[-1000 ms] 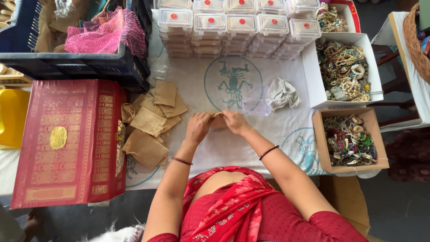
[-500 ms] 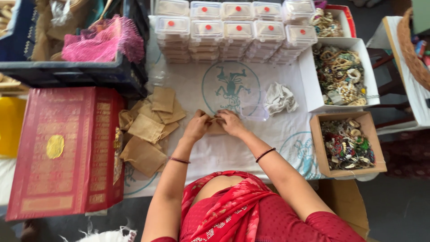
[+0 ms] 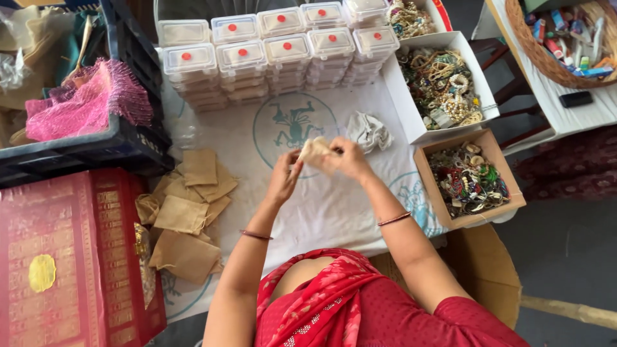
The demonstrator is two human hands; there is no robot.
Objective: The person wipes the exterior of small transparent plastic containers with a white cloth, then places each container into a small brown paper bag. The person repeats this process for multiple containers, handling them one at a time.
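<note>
Both my hands are raised over the white cloth-covered table (image 3: 334,212) and hold one small beige cloth pouch (image 3: 315,149) between them. My left hand (image 3: 285,177) pinches the pouch's left side. On its right side, my right hand (image 3: 350,158) grips it with curled fingers. A pile of several similar tan pouches (image 3: 189,212) lies on the table to the left of my left hand. A crumpled white cloth (image 3: 369,130) sits just beyond my right hand.
Stacks of clear plastic boxes with red dots (image 3: 270,51) line the far edge. A white box (image 3: 443,87) and a cardboard box (image 3: 472,180) of mixed jewellery stand at right. A red ornate box (image 3: 64,257) and a dark crate (image 3: 77,148) with pink netting are at left.
My hands have lifted slightly with the pouch and worked it between the fingers. The view has shifted a little closer.
</note>
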